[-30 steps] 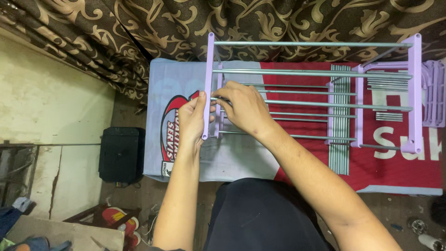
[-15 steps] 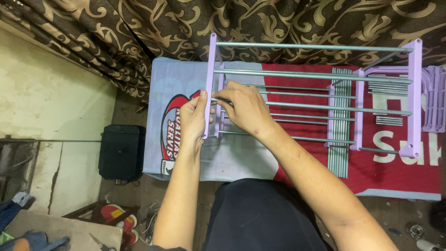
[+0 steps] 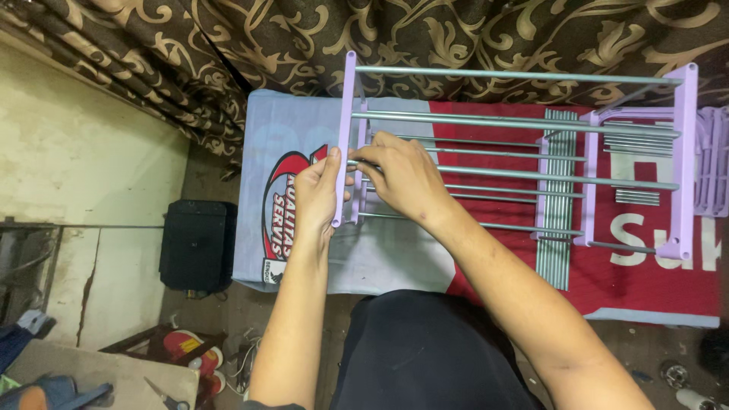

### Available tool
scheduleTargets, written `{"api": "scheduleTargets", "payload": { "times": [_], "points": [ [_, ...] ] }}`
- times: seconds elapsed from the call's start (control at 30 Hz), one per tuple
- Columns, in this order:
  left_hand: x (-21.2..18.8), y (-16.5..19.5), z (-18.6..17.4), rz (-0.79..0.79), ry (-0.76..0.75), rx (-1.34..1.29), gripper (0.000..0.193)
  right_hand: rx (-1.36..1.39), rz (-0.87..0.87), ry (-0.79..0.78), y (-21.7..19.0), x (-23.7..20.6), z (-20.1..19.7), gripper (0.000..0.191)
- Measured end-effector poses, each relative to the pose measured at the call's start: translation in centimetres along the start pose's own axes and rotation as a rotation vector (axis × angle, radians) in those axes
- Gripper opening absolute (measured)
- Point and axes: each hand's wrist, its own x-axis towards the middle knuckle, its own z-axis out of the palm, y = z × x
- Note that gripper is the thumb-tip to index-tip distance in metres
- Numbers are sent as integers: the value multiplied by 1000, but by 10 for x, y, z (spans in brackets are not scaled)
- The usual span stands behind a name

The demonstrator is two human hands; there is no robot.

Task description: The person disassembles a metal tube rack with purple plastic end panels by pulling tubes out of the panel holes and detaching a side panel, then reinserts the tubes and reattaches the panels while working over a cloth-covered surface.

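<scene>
A rack of grey metal rods (image 3: 531,120) set between lilac plastic side bars stands over a printed banner (image 3: 395,258) on the floor. My left hand (image 3: 317,191) grips the left lilac side bar (image 3: 346,129) near its lower end. My right hand (image 3: 402,176) pinches the end of one grey rod where it meets that bar. The right lilac side bar (image 3: 687,152) holds the rods' far ends.
Loose grey rods (image 3: 558,228) lie in a bundle on the banner, with more by the lilac parts (image 3: 714,159) at right. A patterned curtain (image 3: 456,38) hangs behind. A black box (image 3: 196,244), shoes (image 3: 182,351) and scissors (image 3: 168,395) lie at left.
Both hands stay on the left side bar and rod end; my right hand's fingers have shifted slightly on the rod. The view has barely moved.
</scene>
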Motion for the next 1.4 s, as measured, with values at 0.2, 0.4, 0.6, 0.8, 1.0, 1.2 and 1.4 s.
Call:
{"api": "scheduleTargets", "payload": {
  "times": [0.2,0.4,0.6,0.8,1.0,1.2,1.4],
  "points": [
    [1,-1,-3,2,-18,-19,41,14,14,-9,-2,2,0,18],
    [2,-3,-2,-43,-12,-43,43,-1,10,18,-2,0,2,16],
    [3,-6,-4,-66,-40,-81,45,-32,25,8,1,-2,6,17],
    [3,-10,-3,-32,-32,-73,45,-71,15,28,3,-6,12,16],
    [-1,-8,-1,-25,-24,-43,43,-82,8,-30,-6,-4,5,19],
    [-3,18,2,75,-18,81,47,-31,27,166,26,-54,-100,50],
    [-16,35,11,328,-25,314,46,-42,512,739,153,-196,-245,28]
  ]
}}
